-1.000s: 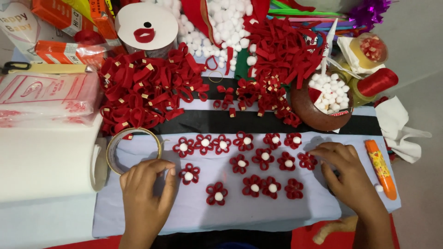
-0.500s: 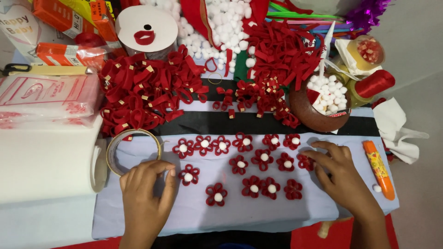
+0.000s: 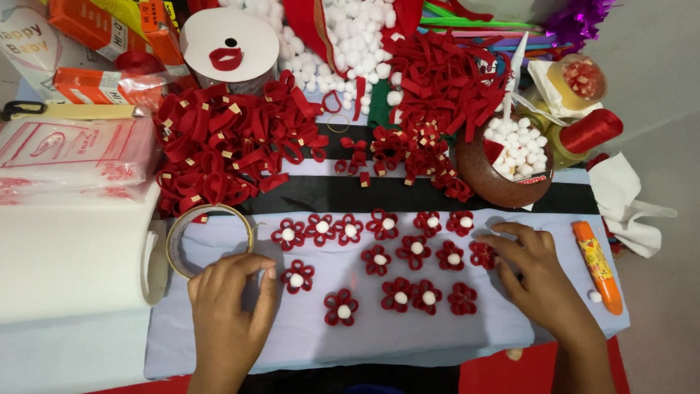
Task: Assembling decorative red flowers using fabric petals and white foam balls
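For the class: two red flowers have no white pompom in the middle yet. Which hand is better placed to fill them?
The right hand. Its fingers touch one bare flower, the other lies beside it, and the bowl of pompoms is just above. The left hand rests by the tape roll.

Both forearms are cut off by the lower edge, the red flower point(image 3: 483, 255) beneath the right hand point(image 3: 541, 275) is partly covered by its fingers, the white roll point(image 3: 69, 259) is cropped at the left edge, and the purple tinsel point(image 3: 580, 16) at the top.
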